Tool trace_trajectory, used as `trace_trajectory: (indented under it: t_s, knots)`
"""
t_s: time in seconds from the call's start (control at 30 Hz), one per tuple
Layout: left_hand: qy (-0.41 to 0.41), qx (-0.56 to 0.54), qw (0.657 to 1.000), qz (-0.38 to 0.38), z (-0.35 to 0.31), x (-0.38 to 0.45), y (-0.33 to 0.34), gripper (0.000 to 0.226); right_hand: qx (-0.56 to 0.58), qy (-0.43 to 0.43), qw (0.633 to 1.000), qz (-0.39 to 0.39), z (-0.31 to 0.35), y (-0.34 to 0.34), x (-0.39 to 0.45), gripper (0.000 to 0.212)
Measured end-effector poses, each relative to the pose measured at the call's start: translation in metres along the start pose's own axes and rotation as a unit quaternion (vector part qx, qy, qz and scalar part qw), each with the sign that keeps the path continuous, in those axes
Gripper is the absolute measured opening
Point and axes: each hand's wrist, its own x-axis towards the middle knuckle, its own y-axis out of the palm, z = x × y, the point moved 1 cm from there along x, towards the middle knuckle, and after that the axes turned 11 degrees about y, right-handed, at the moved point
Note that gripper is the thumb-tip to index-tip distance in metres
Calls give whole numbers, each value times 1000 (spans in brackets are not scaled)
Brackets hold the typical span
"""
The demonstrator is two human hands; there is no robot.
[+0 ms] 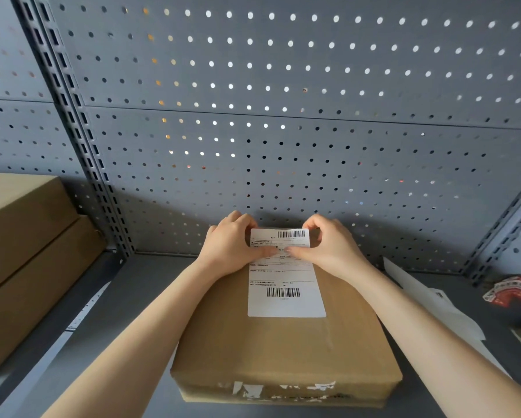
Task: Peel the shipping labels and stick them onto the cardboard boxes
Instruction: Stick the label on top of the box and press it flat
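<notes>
A brown cardboard box [286,348] lies on the grey shelf in front of me. A white shipping label [285,285] with two barcodes lies on the box's top; its near part is flat on the cardboard. My left hand [232,245] and my right hand [331,245] are at the label's far end, one on each side. Both thumbs press down on the label near its middle line, tips almost touching, while the fingers curl around its far corners. Torn white label scraps show on the box's front face.
Two stacked cardboard boxes [27,254] stand at the left. White backing paper [428,300] lies to the right of the box, with a red-and-white printed item [515,289] beyond it. A grey perforated panel [283,116] closes the back, with slotted uprights at both sides.
</notes>
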Motion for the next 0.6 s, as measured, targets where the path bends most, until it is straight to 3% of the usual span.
trace_trajectory:
  t_s: [0.3, 0.6]
  knots:
    - [-17, 61, 998, -3, 0, 2, 4, 49, -30, -8, 999, -36, 5, 5, 6, 43]
    - [-48, 153, 987, 3, -7, 1, 6, 60, -55, 15, 997, -56, 4, 10, 7, 36]
